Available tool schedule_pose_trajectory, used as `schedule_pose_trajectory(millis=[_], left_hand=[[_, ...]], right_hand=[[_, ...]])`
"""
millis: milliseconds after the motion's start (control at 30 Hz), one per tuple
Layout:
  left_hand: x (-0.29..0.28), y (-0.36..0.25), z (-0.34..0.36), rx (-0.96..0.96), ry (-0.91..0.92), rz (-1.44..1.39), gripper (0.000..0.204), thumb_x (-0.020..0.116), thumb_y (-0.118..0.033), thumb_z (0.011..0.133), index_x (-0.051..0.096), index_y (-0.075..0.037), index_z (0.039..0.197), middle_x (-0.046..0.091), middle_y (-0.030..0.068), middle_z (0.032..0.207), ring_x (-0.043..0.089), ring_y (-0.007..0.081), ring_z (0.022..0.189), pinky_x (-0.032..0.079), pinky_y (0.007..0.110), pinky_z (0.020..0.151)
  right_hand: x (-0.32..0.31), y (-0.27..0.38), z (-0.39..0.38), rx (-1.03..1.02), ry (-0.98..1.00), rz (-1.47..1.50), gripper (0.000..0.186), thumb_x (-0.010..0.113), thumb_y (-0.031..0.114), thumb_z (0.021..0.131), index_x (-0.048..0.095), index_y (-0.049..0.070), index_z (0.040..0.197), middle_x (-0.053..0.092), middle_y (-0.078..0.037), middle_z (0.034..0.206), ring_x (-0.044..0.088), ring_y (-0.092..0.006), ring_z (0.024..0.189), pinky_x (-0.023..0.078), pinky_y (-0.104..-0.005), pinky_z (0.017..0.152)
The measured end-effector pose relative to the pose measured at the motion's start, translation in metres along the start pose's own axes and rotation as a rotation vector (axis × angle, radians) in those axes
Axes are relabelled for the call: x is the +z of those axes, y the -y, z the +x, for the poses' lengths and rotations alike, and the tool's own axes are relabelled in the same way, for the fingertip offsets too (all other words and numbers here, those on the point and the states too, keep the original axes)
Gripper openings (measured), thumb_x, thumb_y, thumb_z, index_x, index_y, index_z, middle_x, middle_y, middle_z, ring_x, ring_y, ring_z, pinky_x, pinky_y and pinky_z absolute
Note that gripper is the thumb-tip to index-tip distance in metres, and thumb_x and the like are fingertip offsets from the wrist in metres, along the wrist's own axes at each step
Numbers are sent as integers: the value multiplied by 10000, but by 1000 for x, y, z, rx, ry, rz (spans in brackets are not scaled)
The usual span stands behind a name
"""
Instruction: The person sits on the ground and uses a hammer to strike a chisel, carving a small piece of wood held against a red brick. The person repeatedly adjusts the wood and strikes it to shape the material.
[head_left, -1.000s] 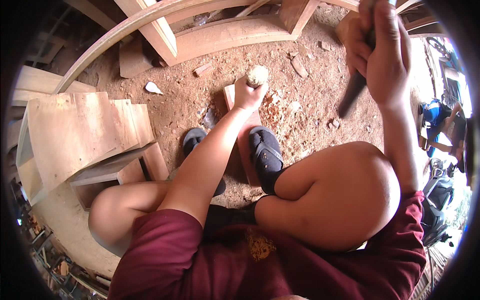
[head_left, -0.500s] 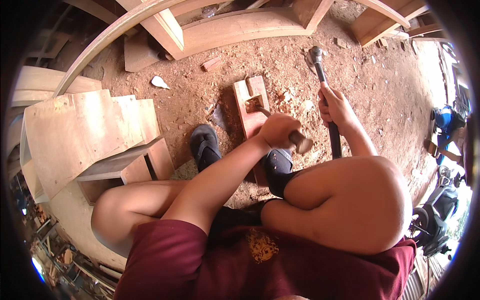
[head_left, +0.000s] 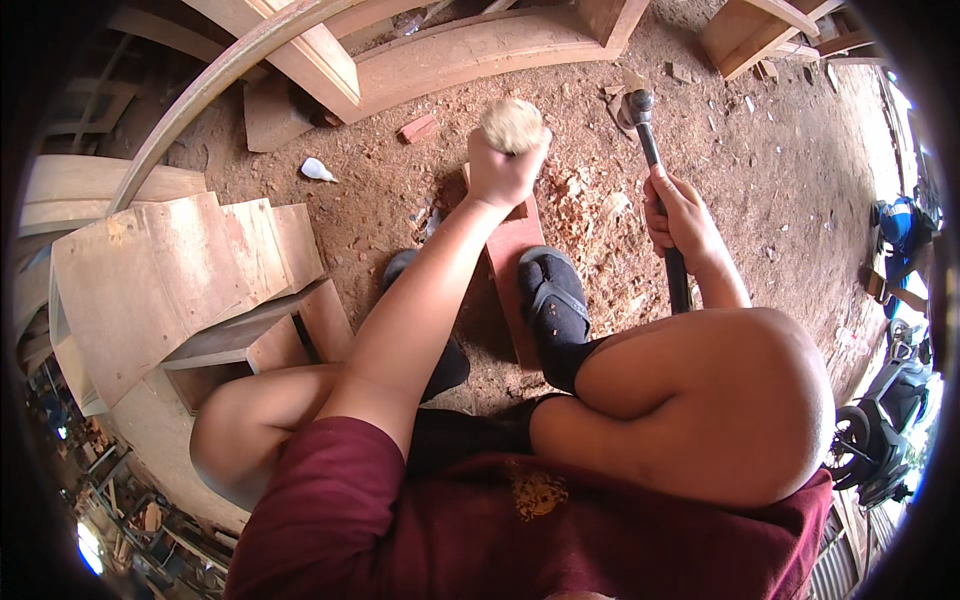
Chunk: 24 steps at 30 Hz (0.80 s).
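My left hand is wrapped round a chisel, whose wooden handle end points up toward me. Its blade is hidden below the fist, over the far part of a reddish wooden block. The mortise cut in that block is covered by my hand. Off to the right, my right hand grips the black shaft of a hammer, its metal head pointing away from me over the ground. My sandalled right foot stands against the block; the left foot is partly behind my forearm.
Wood shavings lie on the dirt floor round the block. Pale boards and an open wooden box stand at the left. Wooden frames cross the far side. A motorbike is at the far right.
My left hand has moved forward and left over the block's far end, turning the chisel from a slant to upright. The hammer stays in my right hand, nearly in the same place.
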<state>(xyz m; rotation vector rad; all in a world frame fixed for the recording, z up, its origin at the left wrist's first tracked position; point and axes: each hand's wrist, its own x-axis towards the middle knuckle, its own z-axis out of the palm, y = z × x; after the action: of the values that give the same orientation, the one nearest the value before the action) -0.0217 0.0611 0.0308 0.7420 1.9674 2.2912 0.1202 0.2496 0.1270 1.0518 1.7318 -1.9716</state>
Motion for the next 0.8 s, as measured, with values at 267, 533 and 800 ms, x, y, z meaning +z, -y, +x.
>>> schedule_pose_trajectory(millis=[267, 533, 800], left_hand=[[-3, 26, -16, -174, -101, 10, 167, 627, -51, 892, 581, -57, 731, 559, -18, 589, 520, 73, 478, 387, 259, 421], [8, 19, -32, -109, -11, 134, 51, 655, -74, 828, 654, -25, 841, 684, 65, 779, 653, 154, 672, 509, 303, 606], [14, 16, -37, -264, 68, 199, 200, 719, -130, 752, 707, -46, 933, 723, 111, 819, 717, 216, 779, 545, 337, 695]], right_hand=[[-4, 13, -2, -38, 1, -115, 376, 388, 413, 1073, 470, 121, 851, 331, 91, 605, 290, -39, 469, 267, -241, 417], [5, 113, -50, -491, -111, -402, 535, 384, 574, 1023, 539, 108, 807, 441, 61, 568, 390, -55, 453, 333, -246, 413], [57, 111, -50, -233, -94, -1394, 401, 435, 401, 1037, 601, 50, 1142, 638, -155, 813, 634, -313, 770, 492, -437, 709]])
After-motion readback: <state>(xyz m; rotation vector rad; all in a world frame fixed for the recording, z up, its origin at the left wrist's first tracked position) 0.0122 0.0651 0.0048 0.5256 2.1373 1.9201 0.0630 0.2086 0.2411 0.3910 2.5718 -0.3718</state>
